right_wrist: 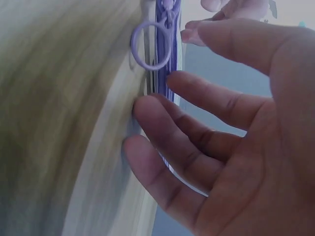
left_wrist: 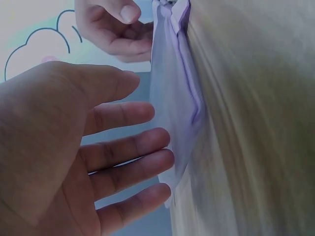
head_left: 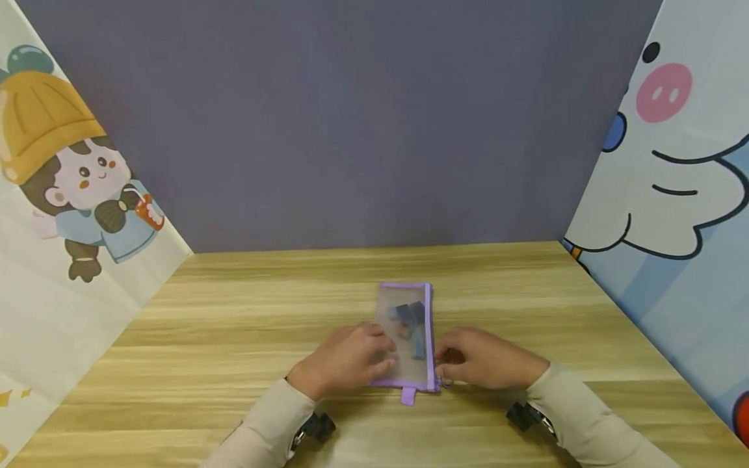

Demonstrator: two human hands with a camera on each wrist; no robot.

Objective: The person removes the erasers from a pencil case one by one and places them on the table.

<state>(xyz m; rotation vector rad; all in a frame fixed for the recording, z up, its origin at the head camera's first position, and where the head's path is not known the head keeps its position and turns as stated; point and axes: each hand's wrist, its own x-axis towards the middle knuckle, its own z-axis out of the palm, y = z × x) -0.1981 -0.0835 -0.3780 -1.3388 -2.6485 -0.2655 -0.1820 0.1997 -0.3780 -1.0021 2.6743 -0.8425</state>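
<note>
A translucent zip pouch [head_left: 404, 367] with purple trim lies flat on the table, its zipper [head_left: 429, 331] along the right side. Through its front show dark squarish pieces [head_left: 409, 313], a blue strip [head_left: 418, 346] and a small reddish bit. My left hand [head_left: 354, 354] is over the pouch's left edge, its fingers apart and fingertips right at the pouch in the left wrist view. Beside the zipper, my right hand [head_left: 488, 356] has loosely bent fingers, the lower ones at the tabletop. A purple pull ring [right_wrist: 133, 45] hangs at the zipper's near end, outside the fingers.
The wood-grain table [head_left: 263, 292] meets a grey panel [head_left: 374, 130] at the back. Cartoon-printed panels stand at left [head_left: 35, 312] and right [head_left: 673, 214]. A purple fabric tab [head_left: 407, 396] sticks out from the pouch's near edge.
</note>
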